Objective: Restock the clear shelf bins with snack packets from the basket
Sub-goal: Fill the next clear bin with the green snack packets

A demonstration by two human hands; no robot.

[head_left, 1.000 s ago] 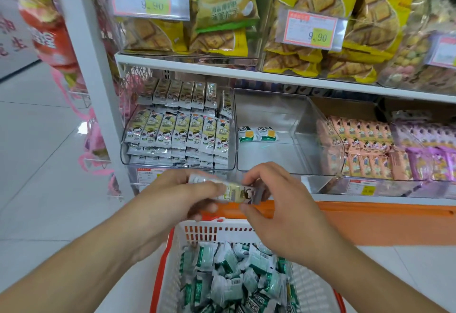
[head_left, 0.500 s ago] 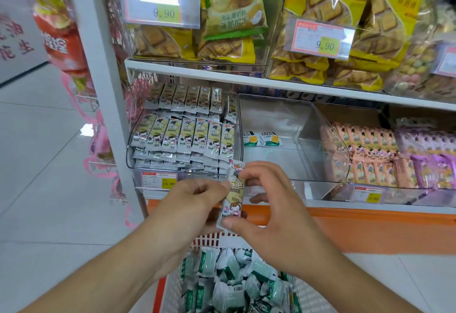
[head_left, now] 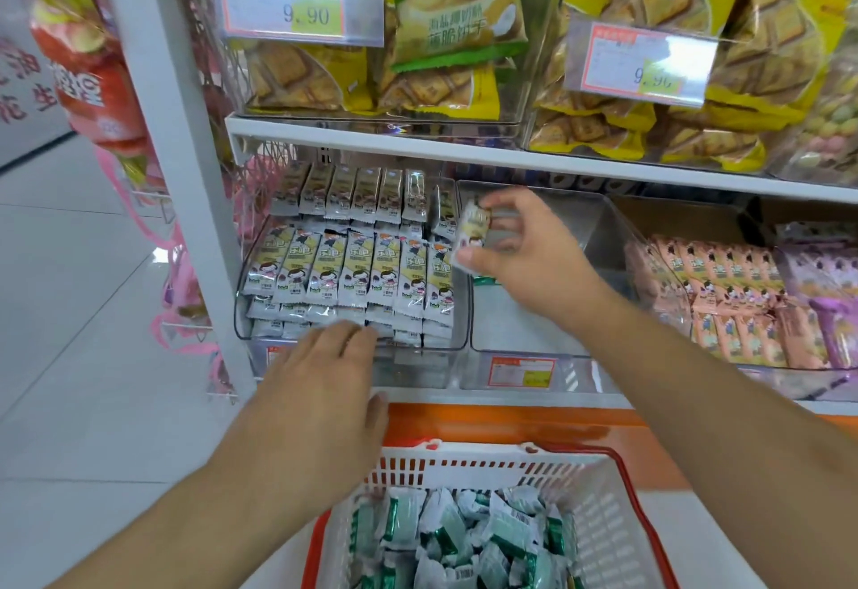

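Clear plastic bins sit in a row on the shelf, and we reach up to them with both hands. Our right hand (head_left: 524, 249) is lifted high and pinches 1 snack packet (head_left: 473, 233) between thumb and fingers. We hold it standing up, right above the wall between the full bin (head_left: 457, 342) on the left and the nearly bare bin (head_left: 599, 226) beside it. Our left hand (head_left: 320, 384) is lower, palm down, with its fingers straight and holding nothing. Its fingertips (head_left: 353, 333) are at the front of the full bin; we cannot tell if they touch it.

Neat rows of packets (head_left: 353, 272) fill that bin. Below our arms sits the white and red basket (head_left: 492, 468), full of green and white packets (head_left: 464, 537). Pink packets (head_left: 724, 300) fill a bin to the right. Big yellow biscuit bags (head_left: 650, 31) sit on the shelf above, behind price tags (head_left: 302, 3). Our right wrist hides part of the nearly bare bin.
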